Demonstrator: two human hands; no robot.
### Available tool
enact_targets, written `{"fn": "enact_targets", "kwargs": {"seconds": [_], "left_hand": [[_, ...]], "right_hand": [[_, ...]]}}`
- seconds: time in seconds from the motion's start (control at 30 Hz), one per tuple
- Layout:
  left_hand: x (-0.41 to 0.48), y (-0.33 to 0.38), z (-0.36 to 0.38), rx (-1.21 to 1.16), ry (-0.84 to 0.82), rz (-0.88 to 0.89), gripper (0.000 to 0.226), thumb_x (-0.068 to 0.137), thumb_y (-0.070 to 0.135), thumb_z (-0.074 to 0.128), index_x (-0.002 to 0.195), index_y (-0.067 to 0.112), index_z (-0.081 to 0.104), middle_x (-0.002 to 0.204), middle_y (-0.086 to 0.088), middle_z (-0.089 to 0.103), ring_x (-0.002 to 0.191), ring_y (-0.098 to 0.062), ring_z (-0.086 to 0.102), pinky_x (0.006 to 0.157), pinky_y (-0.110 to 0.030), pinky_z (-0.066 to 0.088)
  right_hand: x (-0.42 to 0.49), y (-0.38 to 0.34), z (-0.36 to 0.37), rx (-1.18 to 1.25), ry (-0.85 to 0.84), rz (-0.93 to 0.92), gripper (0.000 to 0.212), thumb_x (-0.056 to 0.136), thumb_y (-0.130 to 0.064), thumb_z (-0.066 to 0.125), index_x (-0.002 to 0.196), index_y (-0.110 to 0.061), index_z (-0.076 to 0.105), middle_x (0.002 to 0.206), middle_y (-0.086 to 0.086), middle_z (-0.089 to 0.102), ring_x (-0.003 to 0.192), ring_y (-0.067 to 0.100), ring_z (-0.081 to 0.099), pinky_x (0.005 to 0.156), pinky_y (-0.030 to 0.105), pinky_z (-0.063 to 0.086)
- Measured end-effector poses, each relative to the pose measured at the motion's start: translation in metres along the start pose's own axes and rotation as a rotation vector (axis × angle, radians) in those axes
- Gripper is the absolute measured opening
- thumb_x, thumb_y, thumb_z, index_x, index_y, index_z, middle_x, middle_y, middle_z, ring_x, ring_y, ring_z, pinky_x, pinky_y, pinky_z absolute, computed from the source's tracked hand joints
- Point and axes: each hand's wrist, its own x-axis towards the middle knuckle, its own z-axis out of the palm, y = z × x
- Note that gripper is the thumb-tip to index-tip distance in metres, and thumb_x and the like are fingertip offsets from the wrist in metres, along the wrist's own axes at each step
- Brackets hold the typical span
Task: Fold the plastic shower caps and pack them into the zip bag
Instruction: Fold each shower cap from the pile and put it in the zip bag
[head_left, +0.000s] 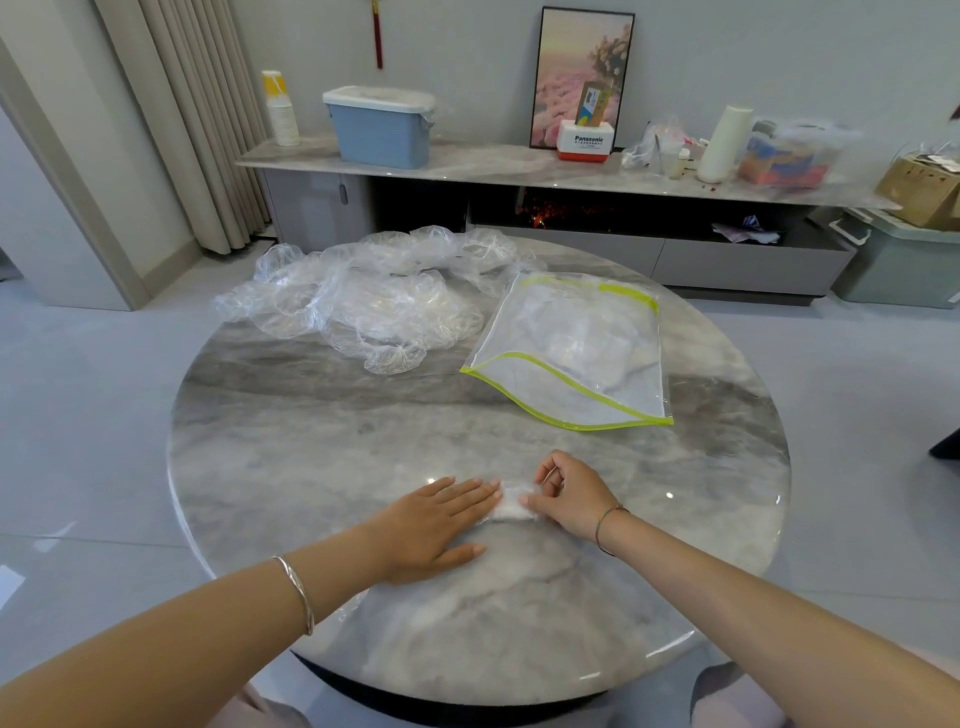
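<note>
Plastic cap (511, 506): left hand (436, 525) pressing, right hand (571, 496) pinching.

The round table (363, 431) has a grey and white marble pattern. The shower caps (363, 291) are clear. The zip bag (576, 353) is transparent with lime-green edges. The storage box (382, 132) is light blue.

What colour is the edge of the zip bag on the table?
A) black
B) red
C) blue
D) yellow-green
D: the zip bag has bright yellow-green trim running along its edges and across its front.
</note>
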Motion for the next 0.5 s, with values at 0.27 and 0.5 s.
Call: {"fn": "enact_targets", "kwargs": {"seconds": [0.27,0.5], "left_hand": [[-0.004,0.012,-0.018,-0.096,0.081,-0.089,0.087,0.082,0.075,0.004,0.141,0.023,0.041,0.134,0.002,0.044,0.119,-0.018,0.044,0.104,-0.027,0.03],[0.0,0.009,-0.029,-0.436,-0.107,-0.246,0.065,0.087,0.064,0.045,0.142,0.029,0.039,0.121,0.005,0.045,0.118,-0.014,0.036,0.105,-0.028,0.03]], "right_hand": [[-0.016,-0.016,-0.018,-0.263,0.108,-0.273,0.022,0.078,-0.007,0.056,0.094,-0.022,0.055,0.094,-0.008,0.055,0.074,0.011,0.049,0.071,0.027,0.043],[-0.03,-0.01,-0.001,-0.606,-0.142,-0.679,0.034,0.078,-0.024,0.055,0.111,-0.022,0.063,0.111,-0.007,0.059,0.101,0.012,0.051,0.087,0.025,0.034]]}}
